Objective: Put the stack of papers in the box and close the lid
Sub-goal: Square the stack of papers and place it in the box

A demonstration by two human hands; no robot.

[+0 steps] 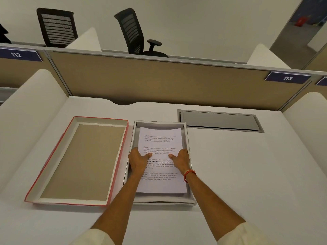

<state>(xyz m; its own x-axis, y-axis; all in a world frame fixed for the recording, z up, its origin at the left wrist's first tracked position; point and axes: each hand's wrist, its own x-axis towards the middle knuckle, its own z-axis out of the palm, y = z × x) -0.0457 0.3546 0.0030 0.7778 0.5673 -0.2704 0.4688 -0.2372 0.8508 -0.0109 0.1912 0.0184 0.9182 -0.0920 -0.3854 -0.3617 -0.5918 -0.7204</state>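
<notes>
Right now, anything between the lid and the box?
Nothing: the head view shows only a narrow strip of bare desk between the red-edged lid and the box. The left hand reaches just over the box's near-left wall.

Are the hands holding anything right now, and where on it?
Yes: both hands hold the stack of papers by its long side edges near the middle, left hand on the left edge, right hand on the right, inside the box.

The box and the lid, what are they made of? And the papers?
The box looks like thin white cardboard: its walls are slim and matte. The lid seems to be cardboard too, red outside, with a dull brown board inside. The papers are plain white printer sheets with black text, curling slightly at the far end.
</notes>
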